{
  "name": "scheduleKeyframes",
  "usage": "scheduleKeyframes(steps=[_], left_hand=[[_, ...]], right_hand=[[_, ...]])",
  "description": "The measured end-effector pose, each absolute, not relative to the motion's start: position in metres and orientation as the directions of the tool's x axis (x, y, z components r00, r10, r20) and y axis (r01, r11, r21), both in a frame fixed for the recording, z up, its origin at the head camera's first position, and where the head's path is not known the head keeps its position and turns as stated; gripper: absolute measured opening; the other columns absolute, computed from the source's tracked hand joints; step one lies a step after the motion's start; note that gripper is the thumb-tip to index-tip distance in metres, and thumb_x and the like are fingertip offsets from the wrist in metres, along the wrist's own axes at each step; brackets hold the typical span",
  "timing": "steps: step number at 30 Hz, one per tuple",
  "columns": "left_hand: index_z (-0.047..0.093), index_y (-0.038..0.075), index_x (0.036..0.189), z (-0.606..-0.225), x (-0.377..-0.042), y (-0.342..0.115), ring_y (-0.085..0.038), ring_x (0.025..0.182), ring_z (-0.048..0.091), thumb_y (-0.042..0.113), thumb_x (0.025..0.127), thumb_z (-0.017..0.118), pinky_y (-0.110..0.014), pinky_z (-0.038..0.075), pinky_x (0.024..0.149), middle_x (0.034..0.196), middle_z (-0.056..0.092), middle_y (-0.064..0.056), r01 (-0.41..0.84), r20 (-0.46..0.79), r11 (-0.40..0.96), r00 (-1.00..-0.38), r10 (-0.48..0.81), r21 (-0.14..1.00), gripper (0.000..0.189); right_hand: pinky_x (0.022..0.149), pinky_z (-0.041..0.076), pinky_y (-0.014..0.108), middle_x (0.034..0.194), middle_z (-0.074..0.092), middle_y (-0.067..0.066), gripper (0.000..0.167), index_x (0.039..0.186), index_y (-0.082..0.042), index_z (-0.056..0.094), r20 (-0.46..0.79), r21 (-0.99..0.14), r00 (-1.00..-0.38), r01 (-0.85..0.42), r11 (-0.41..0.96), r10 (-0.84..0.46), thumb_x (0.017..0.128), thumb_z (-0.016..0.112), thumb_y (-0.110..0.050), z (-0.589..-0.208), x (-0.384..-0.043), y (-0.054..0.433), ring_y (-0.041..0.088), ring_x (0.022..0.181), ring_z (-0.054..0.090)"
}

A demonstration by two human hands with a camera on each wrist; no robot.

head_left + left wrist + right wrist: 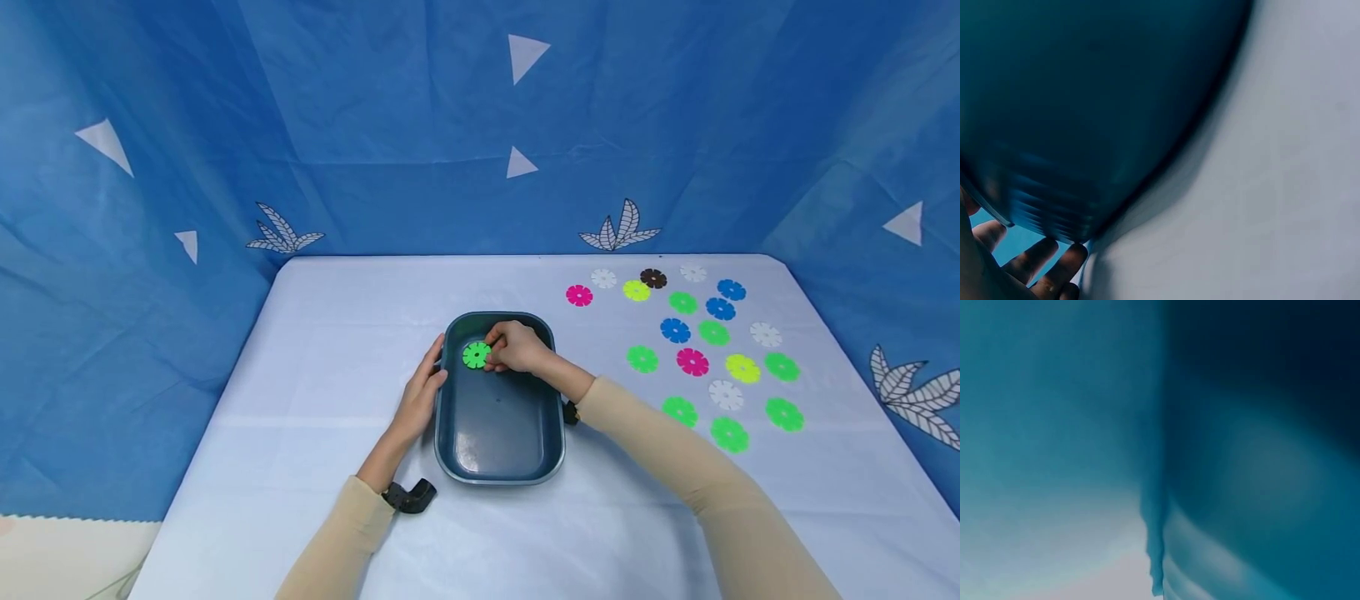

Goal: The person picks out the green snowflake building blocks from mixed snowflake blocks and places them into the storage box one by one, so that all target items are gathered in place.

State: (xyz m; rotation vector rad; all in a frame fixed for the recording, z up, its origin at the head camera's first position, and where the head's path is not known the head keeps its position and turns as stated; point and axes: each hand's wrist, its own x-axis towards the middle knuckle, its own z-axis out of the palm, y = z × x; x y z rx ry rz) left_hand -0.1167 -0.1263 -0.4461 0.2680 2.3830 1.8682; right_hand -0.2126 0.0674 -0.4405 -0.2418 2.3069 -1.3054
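Note:
A dark blue-grey plastic basin (498, 433) sits on the white-covered table, long side running away from me. Inside its far half, my right hand (517, 346) pinches the edge of a bright green notched disc (476, 355), a flower-shaped building piece. My left hand (420, 396) rests along the basin's left side, fingers stretched out and thumb near the rim. From the left wrist, fingers (1063, 272) show against the ribbed end of the basin's outer wall (1104, 112). The right wrist view is filled by the basin's wall (1260, 469) close up, the hand hidden there.
To the right of the basin lie several loose notched discs: green (731, 434), pink (692, 362), blue (676, 330), yellow (742, 368), white (726, 395) and a brown one (653, 278). A blue patterned curtain (420, 125) hangs behind the table's far edge.

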Motion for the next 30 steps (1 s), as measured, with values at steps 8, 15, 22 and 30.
scheduleKeyframes(steps=[8, 15, 22, 30], left_hand=[[0.019, 0.003, 0.156, -0.445, -0.117, -0.126, -0.045, 0.142, 0.030, 0.005, 0.104, 0.035, -0.060, 0.026, 0.115, 0.161, 0.021, -0.021, 0.075, 0.029, 0.236, -0.981, 0.193, 0.969, 0.055], [0.019, 0.005, 0.157, -0.445, -0.116, -0.126, -0.045, 0.143, 0.030, 0.006, 0.104, 0.035, -0.059, 0.026, 0.115, 0.161, 0.021, -0.021, 0.071, 0.025, 0.233, -0.981, 0.195, 0.970, 0.055], [0.018, 0.005, 0.156, -0.445, -0.116, -0.124, -0.045, 0.143, 0.029, 0.007, 0.104, 0.035, -0.060, 0.026, 0.115, 0.161, 0.020, -0.021, 0.081, 0.033, 0.241, -0.980, 0.194, 0.967, 0.055], [0.019, 0.005, 0.156, -0.446, -0.116, -0.125, -0.043, 0.145, 0.026, 0.006, 0.104, 0.034, -0.059, 0.023, 0.117, 0.162, 0.019, -0.019, 0.088, 0.041, 0.253, -0.982, 0.184, 0.964, 0.055]], right_hand=[[0.065, 0.059, 0.027, 0.090, 0.066, 0.015, 0.024, 0.116, 0.004, 0.060, -0.286, -0.829, -0.881, 0.030, 0.558, -0.378, 0.092, 0.062, 0.000, -0.441, -0.212, 0.067, 0.017, 0.072, 0.071], [0.068, 0.060, 0.030, 0.093, 0.066, 0.015, 0.026, 0.118, 0.005, 0.060, -0.245, -0.821, -0.878, -0.038, 0.569, -0.412, 0.093, 0.061, -0.001, -0.437, -0.210, 0.071, 0.021, 0.076, 0.072], [0.076, 0.060, 0.035, 0.102, 0.062, 0.018, 0.034, 0.126, 0.009, 0.055, -0.207, -0.879, -0.834, -0.071, 0.471, -0.512, 0.095, 0.060, -0.004, -0.405, -0.203, 0.094, 0.023, 0.087, 0.072], [0.080, 0.057, 0.038, 0.106, 0.062, 0.015, 0.038, 0.125, 0.000, 0.058, -0.263, -0.818, -0.881, -0.013, 0.576, -0.394, 0.091, 0.068, -0.013, -0.384, -0.200, 0.152, 0.022, 0.092, 0.071]])
